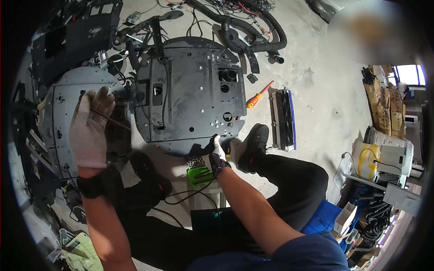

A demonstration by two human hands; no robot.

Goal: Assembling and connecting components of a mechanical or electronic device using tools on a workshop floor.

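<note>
My left hand [92,128], in a pale work glove, is raised over the grey round-ended plate [74,83] on the left. Its fingers are closed on a thin dark rod [114,120], which slants down to the right. In front of me lies a dark grey machine chassis [183,92] with holes, slots and several bolt heads. My right hand [218,151], also gloved, is at the chassis's near rim, thumb on top; its other fingers are mostly hidden. Just below this hand sits a green tray [199,176] with small metal fasteners [195,162].
An orange-and-yellow-handled screwdriver [259,95] lies right of the chassis, beside a long black part with a blue edge [284,119]. Black corrugated hose [253,45] and wires spread beyond. A dark cable [187,194] runs between my legs. Cardboard [384,104] stands far right.
</note>
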